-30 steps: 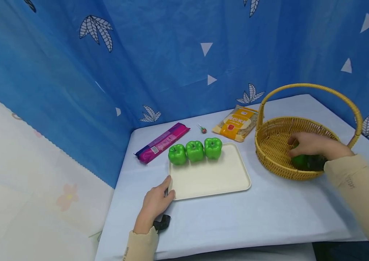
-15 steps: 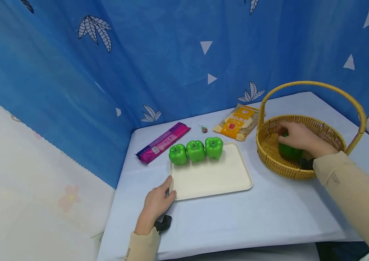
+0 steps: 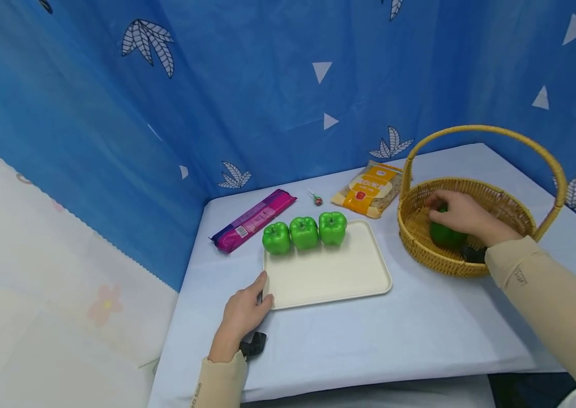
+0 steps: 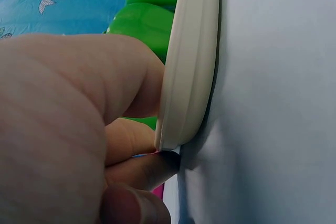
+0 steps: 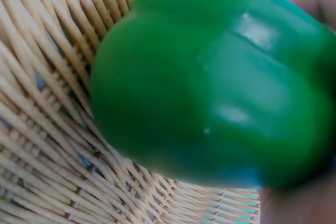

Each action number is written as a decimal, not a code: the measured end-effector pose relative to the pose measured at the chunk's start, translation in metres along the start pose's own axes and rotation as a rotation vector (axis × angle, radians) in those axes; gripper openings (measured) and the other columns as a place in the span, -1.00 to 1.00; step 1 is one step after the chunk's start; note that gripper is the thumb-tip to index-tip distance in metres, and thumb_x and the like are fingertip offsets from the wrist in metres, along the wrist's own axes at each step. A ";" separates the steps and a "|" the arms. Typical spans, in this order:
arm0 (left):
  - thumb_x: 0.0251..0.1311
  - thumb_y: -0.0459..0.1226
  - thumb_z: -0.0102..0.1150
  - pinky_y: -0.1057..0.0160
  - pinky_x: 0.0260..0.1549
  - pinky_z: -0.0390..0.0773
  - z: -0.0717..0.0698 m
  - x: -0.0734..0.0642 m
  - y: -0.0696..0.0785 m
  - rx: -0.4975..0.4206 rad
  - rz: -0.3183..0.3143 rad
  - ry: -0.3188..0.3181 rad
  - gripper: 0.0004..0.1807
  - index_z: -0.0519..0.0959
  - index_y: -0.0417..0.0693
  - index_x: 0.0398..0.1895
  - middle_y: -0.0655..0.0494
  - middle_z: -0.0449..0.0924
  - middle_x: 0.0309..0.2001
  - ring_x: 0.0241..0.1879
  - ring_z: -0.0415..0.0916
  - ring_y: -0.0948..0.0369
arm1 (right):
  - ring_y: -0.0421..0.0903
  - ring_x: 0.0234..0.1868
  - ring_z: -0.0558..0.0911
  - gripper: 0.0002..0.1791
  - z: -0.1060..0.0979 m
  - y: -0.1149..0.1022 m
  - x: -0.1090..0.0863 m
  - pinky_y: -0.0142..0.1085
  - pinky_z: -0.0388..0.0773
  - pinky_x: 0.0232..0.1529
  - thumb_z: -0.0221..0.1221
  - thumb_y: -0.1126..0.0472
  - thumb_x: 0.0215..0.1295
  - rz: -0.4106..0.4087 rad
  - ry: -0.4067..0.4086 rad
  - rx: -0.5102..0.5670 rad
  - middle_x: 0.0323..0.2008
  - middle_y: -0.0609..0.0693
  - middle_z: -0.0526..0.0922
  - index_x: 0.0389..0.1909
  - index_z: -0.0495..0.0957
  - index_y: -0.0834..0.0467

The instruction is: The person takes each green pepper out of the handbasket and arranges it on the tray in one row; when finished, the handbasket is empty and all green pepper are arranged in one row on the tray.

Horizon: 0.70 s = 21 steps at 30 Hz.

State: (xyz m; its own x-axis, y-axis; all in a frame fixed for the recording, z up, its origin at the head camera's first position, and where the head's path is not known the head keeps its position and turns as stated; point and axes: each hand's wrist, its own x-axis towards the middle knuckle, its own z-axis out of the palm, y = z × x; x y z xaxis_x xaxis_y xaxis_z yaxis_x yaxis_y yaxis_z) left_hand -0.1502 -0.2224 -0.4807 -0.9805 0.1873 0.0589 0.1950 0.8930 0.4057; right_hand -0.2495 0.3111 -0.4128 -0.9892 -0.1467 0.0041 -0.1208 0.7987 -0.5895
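My right hand [image 3: 463,214] reaches into the wicker basket [image 3: 435,266] and grips a green bell pepper [image 3: 446,235] by its top. Up close in the right wrist view, the glossy pepper [image 5: 210,82] sits beside the woven wall [image 5: 42,103]; a blurred part of the hand shows at the right edge. On the left, my left hand [image 3: 242,314] holds the near-left corner of a cream tray [image 3: 328,277]. The left wrist view has the thumb over the tray's rim [image 4: 189,61] and other fingers against its outer side. Three green bell peppers [image 3: 304,233] stand along the tray's far edge.
Behind the tray lie a purple-and-pink packet [image 3: 254,221], a small wrapped lollipop [image 3: 316,199] and an orange-labelled bag of grain [image 3: 371,190]. The basket's tall handle [image 3: 486,129] arches above my right hand. A blue curtain [image 3: 267,102] hangs behind the white-covered table [image 3: 369,340].
My right hand has shifted left inside the basket, and the green bell pepper in it has moved left too. The left hand stays at the tray corner.
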 end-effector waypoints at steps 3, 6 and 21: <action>0.35 -0.07 0.15 0.01 -0.15 0.66 0.001 0.000 -0.001 -0.002 0.003 -0.003 -0.30 0.36 -0.11 0.52 -0.11 0.59 0.29 -0.20 0.68 0.14 | 0.33 0.14 0.50 -0.56 0.000 0.002 -0.002 0.27 0.45 0.04 0.16 0.12 0.45 0.005 0.017 0.056 0.14 0.37 0.53 0.21 0.50 0.30; 0.36 -0.07 0.14 -0.02 -0.07 0.66 0.001 0.000 0.000 -0.003 0.009 -0.008 -0.30 0.35 -0.10 0.53 -0.06 0.53 0.36 -0.04 0.72 0.06 | 0.40 0.27 0.39 -0.56 -0.002 0.005 -0.005 0.34 0.37 0.12 0.18 0.13 0.44 0.004 0.039 0.091 0.27 0.39 0.43 0.21 0.50 0.29; 0.36 -0.07 0.14 -0.05 -0.03 0.66 0.000 0.000 0.000 0.001 0.011 -0.005 -0.30 0.35 -0.10 0.53 -0.08 0.56 0.33 0.10 0.69 -0.01 | 0.39 0.18 0.43 -0.34 -0.002 0.012 0.002 0.29 0.45 0.05 0.19 -0.10 0.43 0.095 -0.010 0.032 0.25 0.46 0.40 0.26 0.39 0.35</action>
State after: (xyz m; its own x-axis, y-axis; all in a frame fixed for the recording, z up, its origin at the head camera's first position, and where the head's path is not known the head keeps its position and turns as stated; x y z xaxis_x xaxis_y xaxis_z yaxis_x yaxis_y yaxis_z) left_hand -0.1500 -0.2223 -0.4806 -0.9781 0.1995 0.0588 0.2061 0.8912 0.4041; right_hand -0.2528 0.3215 -0.4183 -0.9951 -0.0774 -0.0610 -0.0239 0.7900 -0.6127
